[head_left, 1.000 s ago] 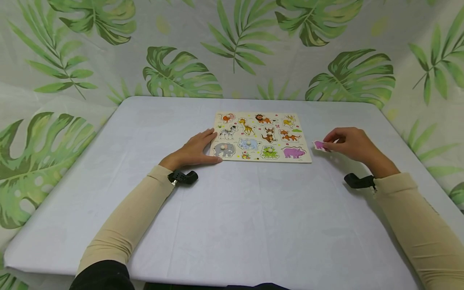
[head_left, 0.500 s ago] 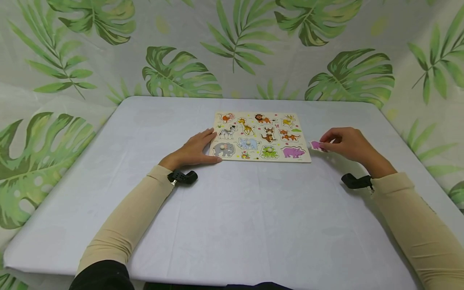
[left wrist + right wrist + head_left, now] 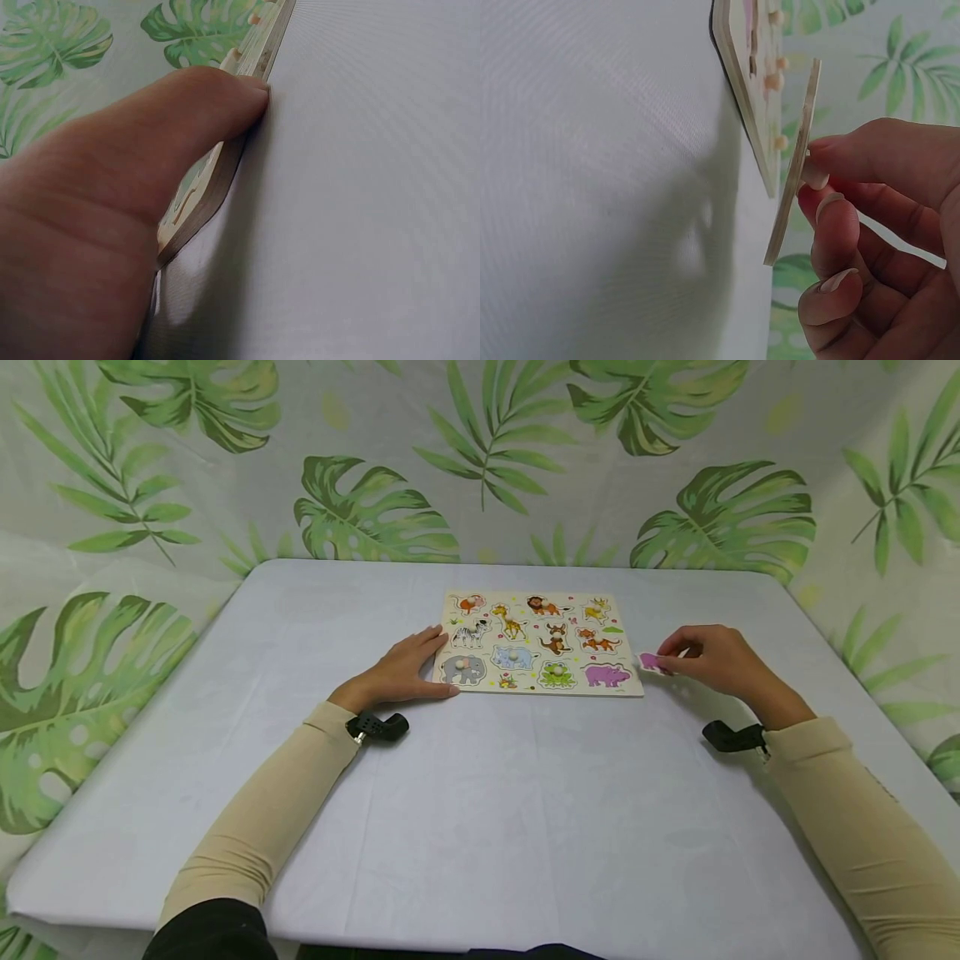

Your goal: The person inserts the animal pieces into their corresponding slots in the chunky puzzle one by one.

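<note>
A wooden animal puzzle board (image 3: pixel 532 687) lies flat on the white table. My left hand (image 3: pixel 401 670) rests against its left side, fingers spread and fairly straight; in the left wrist view the thumb (image 3: pixel 202 105) touches the board's near edge. Just off the board's right edge, my right hand (image 3: pixel 720 658) pinches a purple hippo puzzle piece (image 3: pixel 649 663). Seen edge-on in the right wrist view, that hippo piece (image 3: pixel 793 169) is held above the table by its small wooden knob (image 3: pixel 815 174) between thumb and fingers. A purple hippo picture (image 3: pixel 607 675) shows at the board's lower right corner.
Knobbed pieces such as the elephant (image 3: pixel 463 669), rhino (image 3: pixel 513 657) and frog (image 3: pixel 558 675) sit in the board. The white tablecloth (image 3: pixel 480 827) covers the table, and a leaf-print backdrop (image 3: pixel 517 535) hangs behind it.
My right hand has moved slightly left with the hippo piece, bringing it closer to the board's right edge. The left hand and the board have stayed in place.
</note>
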